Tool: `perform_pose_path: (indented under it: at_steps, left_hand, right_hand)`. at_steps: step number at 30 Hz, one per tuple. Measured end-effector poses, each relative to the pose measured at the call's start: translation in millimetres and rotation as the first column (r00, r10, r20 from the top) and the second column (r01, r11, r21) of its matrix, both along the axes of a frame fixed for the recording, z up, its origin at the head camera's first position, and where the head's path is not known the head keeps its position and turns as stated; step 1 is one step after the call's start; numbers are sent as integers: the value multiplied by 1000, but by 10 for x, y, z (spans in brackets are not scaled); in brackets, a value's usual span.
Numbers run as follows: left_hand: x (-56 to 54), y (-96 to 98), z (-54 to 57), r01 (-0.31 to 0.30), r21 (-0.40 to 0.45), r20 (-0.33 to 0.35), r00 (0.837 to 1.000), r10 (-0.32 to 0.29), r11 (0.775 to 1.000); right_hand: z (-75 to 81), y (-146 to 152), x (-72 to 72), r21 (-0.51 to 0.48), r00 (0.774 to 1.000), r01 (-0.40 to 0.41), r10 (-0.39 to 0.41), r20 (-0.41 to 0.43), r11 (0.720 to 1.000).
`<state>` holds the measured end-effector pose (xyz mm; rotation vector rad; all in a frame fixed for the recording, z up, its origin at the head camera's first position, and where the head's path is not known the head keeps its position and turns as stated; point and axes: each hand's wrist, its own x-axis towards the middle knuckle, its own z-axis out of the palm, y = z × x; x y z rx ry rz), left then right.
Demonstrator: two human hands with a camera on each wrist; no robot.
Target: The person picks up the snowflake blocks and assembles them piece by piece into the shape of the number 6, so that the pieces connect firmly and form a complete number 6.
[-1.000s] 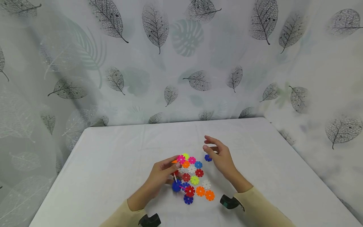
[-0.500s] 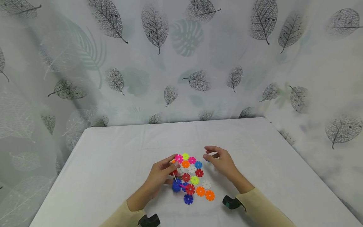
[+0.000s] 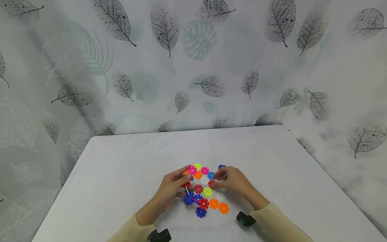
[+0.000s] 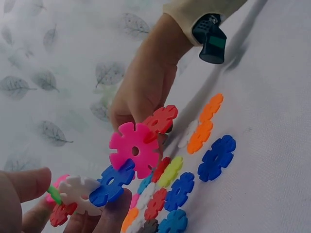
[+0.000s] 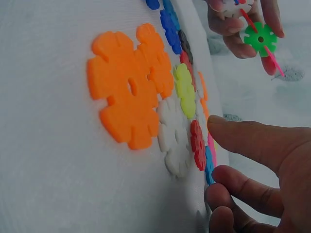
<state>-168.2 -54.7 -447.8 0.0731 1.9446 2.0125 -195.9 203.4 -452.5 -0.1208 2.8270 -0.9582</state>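
My left hand (image 3: 170, 186) grips a chain of notched plastic snowflake discs slotted together. In the left wrist view its white disc (image 4: 80, 194) sits among the fingers, a blue disc (image 4: 112, 183) and a pink disc (image 4: 134, 149) follow, and a red disc (image 4: 160, 119) forms the far end. A green disc (image 5: 261, 39) of the same chain shows in the right wrist view. My right hand (image 3: 234, 181) is bent over the right side of the loose discs, thumb and fingers apart. Its fingertips are right by a light blue disc (image 3: 211, 175) and a red disc (image 5: 198, 144).
Loose discs lie in a cluster on the white table (image 3: 127, 161), among them orange discs (image 3: 223, 208), a yellow disc (image 3: 207, 192) and a white disc (image 5: 173, 138). A dark blue disc (image 3: 201, 212) lies nearest the person, another dark blue disc (image 3: 221, 166) beyond the right hand. A leaf-print curtain (image 3: 196, 67) hangs behind.
My right hand has come nearer the person and slightly left, from the far dark blue disc to the light blue and red ones. The left hand stays nearly still with the chain.
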Motion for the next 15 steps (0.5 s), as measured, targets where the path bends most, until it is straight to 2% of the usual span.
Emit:
perform_pose_path:
  at_steps: [8, 15]
  left_hand:
    - [4, -6, -14, 7, 8, -11, 1000, -7, 1000]
    - [16, -8, -8, 17, 15, -17, 1000, -17, 1000]
  right_hand:
    - [7, -26, 4, 49, 999, -36, 38, -28, 998]
    - [61, -2, -17, 57, 998, -62, 61, 27, 996]
